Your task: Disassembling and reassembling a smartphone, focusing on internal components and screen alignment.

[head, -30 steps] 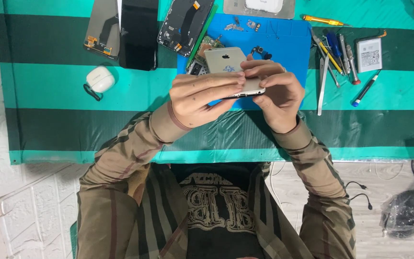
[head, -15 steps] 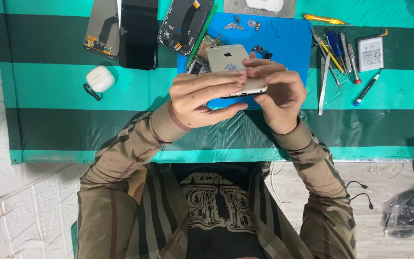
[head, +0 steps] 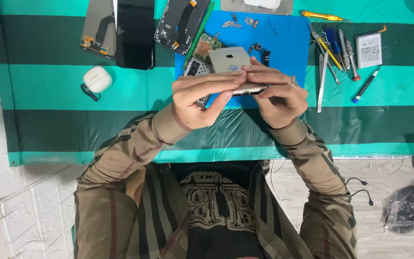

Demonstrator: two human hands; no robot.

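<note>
A silver phone is held back side up over the blue work mat. My left hand grips its near left edge, fingers laid along the side and thumb underneath. My right hand pinches the near right edge with fingertips on the bottom rim. Both hands meet at the phone's lower edge. The phone's front is hidden.
A green circuit board and small parts lie on the mat. Opened phones and a black screen lie at the back left, beside a white earbud case. Screwdrivers, tweezers and a battery lie at the right. Cables trail over the floor.
The phone has tilted slightly flatter between my hands. My fingers have shifted along its near edge. Nothing else has moved.
</note>
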